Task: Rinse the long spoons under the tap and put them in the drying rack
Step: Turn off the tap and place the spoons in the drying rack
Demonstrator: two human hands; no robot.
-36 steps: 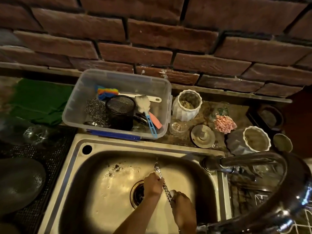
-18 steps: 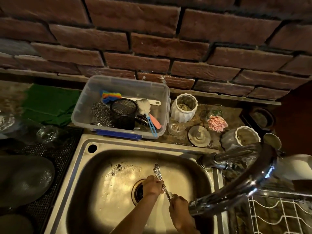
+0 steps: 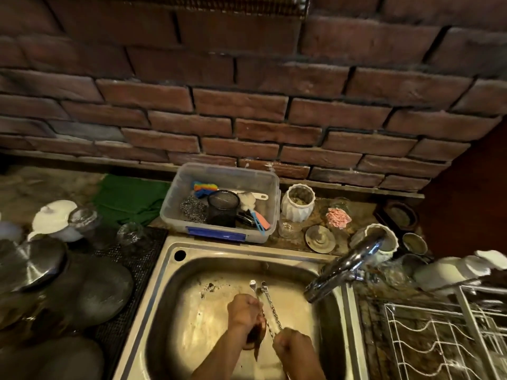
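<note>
In the sink (image 3: 175, 272) at lower centre, the left hand (image 3: 242, 311) and right hand (image 3: 292, 346) grip the long spoons (image 3: 267, 303); the tap (image 3: 340, 267) and drying rack (image 3: 439, 341) stand at right. No writing is readable.

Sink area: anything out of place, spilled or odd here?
Yes. Dark debris is stuck on the sink floor near the back. The tap spout is off to the right of the spoons both hands hold, with no visible stream on them.
</note>
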